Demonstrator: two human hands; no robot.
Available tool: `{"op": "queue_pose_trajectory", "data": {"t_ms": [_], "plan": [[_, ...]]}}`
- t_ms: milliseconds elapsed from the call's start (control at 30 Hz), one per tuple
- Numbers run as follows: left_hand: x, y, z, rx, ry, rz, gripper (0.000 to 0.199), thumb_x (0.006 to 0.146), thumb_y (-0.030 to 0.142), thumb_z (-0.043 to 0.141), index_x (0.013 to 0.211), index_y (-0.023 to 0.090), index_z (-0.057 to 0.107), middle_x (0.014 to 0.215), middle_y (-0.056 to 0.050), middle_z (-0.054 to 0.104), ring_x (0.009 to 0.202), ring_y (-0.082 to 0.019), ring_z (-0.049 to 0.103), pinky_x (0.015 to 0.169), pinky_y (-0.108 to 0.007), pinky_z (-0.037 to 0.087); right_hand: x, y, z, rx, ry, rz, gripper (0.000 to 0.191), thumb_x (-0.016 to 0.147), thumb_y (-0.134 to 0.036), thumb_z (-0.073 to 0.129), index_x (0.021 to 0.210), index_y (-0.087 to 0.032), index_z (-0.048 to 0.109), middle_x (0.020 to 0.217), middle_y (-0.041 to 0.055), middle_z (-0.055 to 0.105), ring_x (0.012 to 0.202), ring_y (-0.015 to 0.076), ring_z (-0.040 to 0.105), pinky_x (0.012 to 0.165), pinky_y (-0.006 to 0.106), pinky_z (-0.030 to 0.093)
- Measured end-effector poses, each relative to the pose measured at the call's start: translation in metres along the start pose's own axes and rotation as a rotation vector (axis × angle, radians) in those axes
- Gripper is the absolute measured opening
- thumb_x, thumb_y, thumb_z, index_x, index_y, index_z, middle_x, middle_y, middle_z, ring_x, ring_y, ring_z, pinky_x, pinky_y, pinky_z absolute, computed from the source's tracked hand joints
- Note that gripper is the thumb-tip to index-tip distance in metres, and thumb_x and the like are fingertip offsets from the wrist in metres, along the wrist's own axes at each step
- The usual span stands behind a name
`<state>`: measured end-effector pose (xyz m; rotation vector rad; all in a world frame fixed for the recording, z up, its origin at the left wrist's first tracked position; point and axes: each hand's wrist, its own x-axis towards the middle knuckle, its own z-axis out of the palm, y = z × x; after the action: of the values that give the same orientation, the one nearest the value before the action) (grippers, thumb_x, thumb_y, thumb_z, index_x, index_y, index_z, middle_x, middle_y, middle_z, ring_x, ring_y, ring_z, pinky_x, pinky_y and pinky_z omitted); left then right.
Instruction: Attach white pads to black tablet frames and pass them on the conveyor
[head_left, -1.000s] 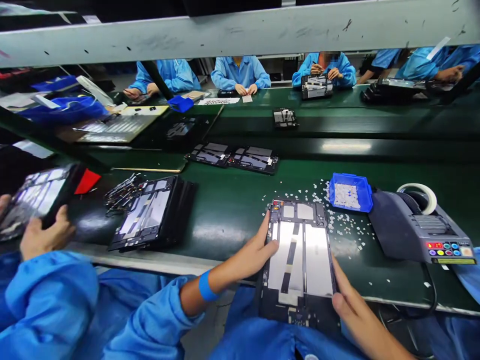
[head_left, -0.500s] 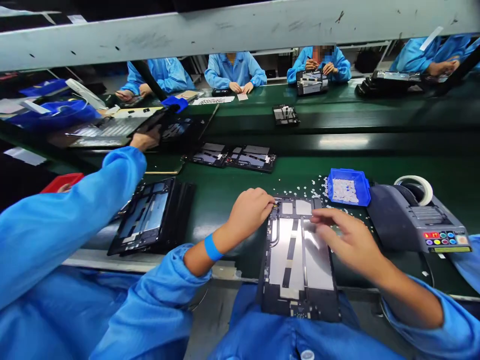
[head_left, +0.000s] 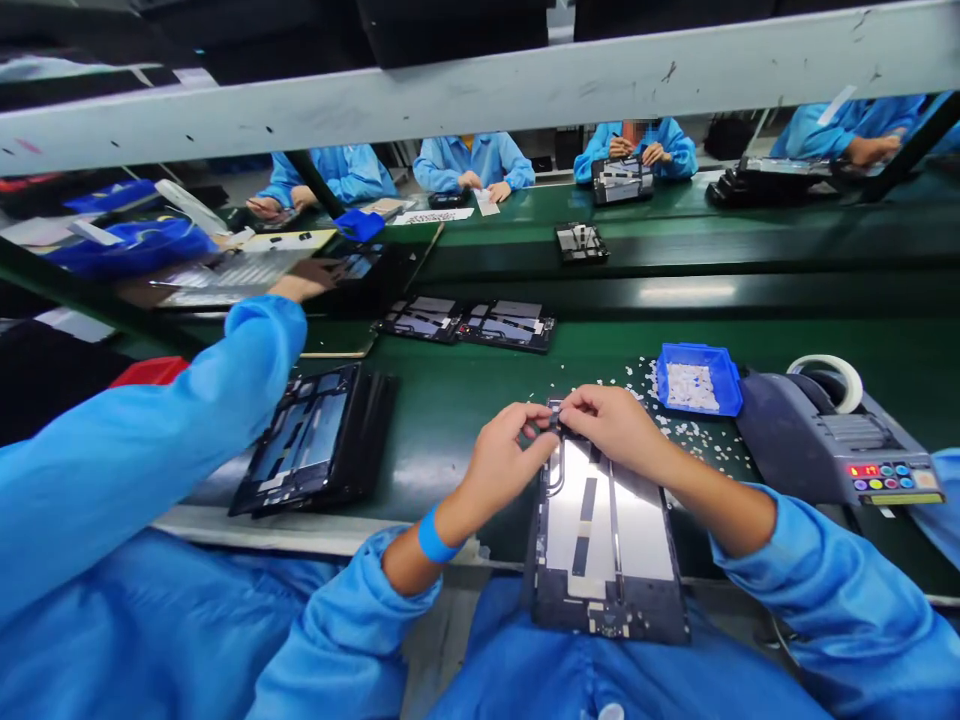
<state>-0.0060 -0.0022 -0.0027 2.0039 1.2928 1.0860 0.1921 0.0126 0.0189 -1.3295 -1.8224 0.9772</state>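
An opened tablet (head_left: 646, 530), with silver panels and a black frame, lies upright in front of me, its near end over the bench edge. My left hand (head_left: 501, 458), with a blue band at the wrist, pinches at the tablet's far left corner. Right beside it, my right hand (head_left: 616, 426) reaches across the tablet's far end with its fingers closed at that same corner. Something small and dark shows between the fingertips, too small to name. The hands cover much of the tablet's far end.
Small white bits surround a blue tray (head_left: 729, 380). A tape dispenser (head_left: 795, 440) stands at right, a tablet stack (head_left: 300, 440) at left. Two tablets (head_left: 504, 324) lie ahead on the green bench. A co-worker's sleeve (head_left: 150, 420) reaches in from the left; other people sit opposite.
My right hand has moved left across the tablet to join my left hand at the far left corner, its fingers now closed. The co-worker's hand at left has shifted slightly.
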Motion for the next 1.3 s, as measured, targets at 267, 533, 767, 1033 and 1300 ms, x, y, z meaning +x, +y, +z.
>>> {"op": "queue_pose_trajectory", "data": {"t_ms": [267,533,767,1033,1300], "plan": [[0.003,0.008,0.005,-0.144,-0.008,-0.206,0.015,0.089,0.024,0.063,0.088,0.02,0.077,0.081,0.0,0.076,0.073,-0.016,0.067,0.065,-0.025,0.05,-0.009,0.008,0.009,-0.354,0.138,-0.268,0.013,0.099,-0.02,0.062,0.1,-0.021,0.076,0.099,0.0048,0.079,0.092,0.0205,0.072,0.083,0.031,0.051],[0.003,0.009,0.007,0.015,0.009,-0.075,0.014,0.092,0.02,0.06,0.089,0.02,0.074,0.082,-0.001,0.075,0.073,-0.016,0.066,0.069,-0.027,0.05,-0.019,0.021,0.015,-0.656,0.238,-0.497,0.021,0.106,-0.025,0.054,0.098,-0.019,0.072,0.096,0.0091,0.076,0.09,0.0222,0.069,0.087,0.034,0.049],[0.002,0.013,0.003,0.263,-0.039,0.105,0.014,0.094,0.018,0.059,0.086,0.021,0.07,0.077,-0.002,0.07,0.074,-0.018,0.063,0.073,-0.031,0.047,-0.015,0.017,0.014,-0.667,0.186,-0.481,0.03,0.105,-0.021,0.048,0.085,-0.018,0.07,0.087,0.0082,0.074,0.083,0.0211,0.066,0.082,0.032,0.047],[0.008,0.013,0.005,-0.082,-0.063,-0.152,0.015,0.093,0.022,0.056,0.085,0.019,0.068,0.078,0.0,0.071,0.069,-0.015,0.062,0.061,-0.025,0.045,-0.014,0.014,0.014,-0.539,0.242,-0.424,0.02,0.1,-0.017,0.053,0.097,-0.019,0.073,0.093,0.0067,0.077,0.087,0.0207,0.069,0.084,0.031,0.049],[0.003,0.017,0.007,0.106,-0.002,-0.017,0.013,0.092,0.019,0.06,0.084,0.021,0.069,0.079,-0.001,0.071,0.073,-0.016,0.062,0.068,-0.028,0.045,-0.02,0.011,0.021,-0.723,0.314,-0.417,0.028,0.102,-0.021,0.051,0.081,-0.019,0.069,0.079,0.007,0.071,0.075,0.0211,0.062,0.075,0.033,0.041]]}}
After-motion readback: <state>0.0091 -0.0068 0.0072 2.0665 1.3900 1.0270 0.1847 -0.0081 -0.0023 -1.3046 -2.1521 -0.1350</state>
